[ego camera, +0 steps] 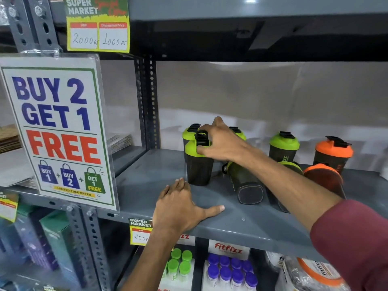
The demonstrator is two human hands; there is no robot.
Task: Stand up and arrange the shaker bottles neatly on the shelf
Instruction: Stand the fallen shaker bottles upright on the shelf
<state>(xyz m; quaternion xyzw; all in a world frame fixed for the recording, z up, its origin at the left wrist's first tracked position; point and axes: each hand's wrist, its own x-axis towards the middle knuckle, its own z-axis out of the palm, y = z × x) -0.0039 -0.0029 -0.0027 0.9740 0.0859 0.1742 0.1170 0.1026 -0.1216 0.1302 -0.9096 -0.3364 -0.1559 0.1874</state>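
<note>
Upright green-lidded shaker bottle [198, 164] being gripped at its lid by the right hand [220, 141], grip clenched around it, left hand [180, 206] being rested flat, released, on the grey shelf [241, 219] just before that bottle, two bottles [245, 183] being left lying right of it.

You face a grey metal shelving rack [241, 225] against a pale wall [252, 95]; its perforated upright [150, 101] stands at the back left of the rack's middle board, and another board [252, 7] spans above, catching a glint of overhead light. Left of that upright hangs a "BUY 2 GET 1 FREE" sign [60, 131]; above the sign sits a yellow-green price tag [97, 25]; below the middle board stand rows of small capped bottles [228, 269].
</note>
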